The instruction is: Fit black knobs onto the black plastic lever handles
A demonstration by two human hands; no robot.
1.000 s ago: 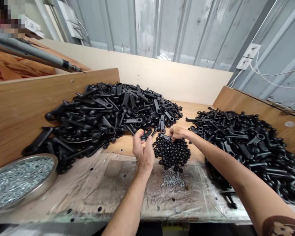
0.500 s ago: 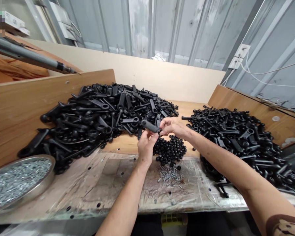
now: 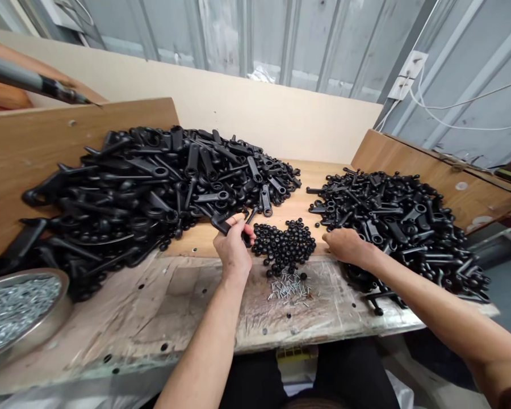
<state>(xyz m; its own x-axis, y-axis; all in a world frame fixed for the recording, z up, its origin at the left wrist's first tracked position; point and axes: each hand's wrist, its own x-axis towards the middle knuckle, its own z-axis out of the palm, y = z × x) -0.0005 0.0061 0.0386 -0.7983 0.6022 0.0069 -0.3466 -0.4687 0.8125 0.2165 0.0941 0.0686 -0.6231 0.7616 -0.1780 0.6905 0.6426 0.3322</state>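
Observation:
My left hand (image 3: 233,247) is closed round a black plastic crank handle (image 3: 220,223), whose flat arm sticks out to the upper left between thumb and fingers. Just right of that hand lies a heap of small black round knobs (image 3: 287,241). Below the knobs are loose short silver metal pins (image 3: 290,288). My right hand (image 3: 350,247) is at the left edge of the right-hand pile of black crank handles (image 3: 402,227), back of the hand up. Its fingers are curled in, and whatever they hold is hidden.
A larger pile of black crank handles (image 3: 153,182) fills the back left. At the front left stands a metal bowl (image 3: 66,304) full of silver pins. Wooden boards (image 3: 123,122) edge the bench at both sides. A grey tool (image 3: 34,76) hangs over the left board.
My right hand has left the crank handle and moved right to the other pile. My left hand keeps the handle, lower and further left. The view has shifted slightly.

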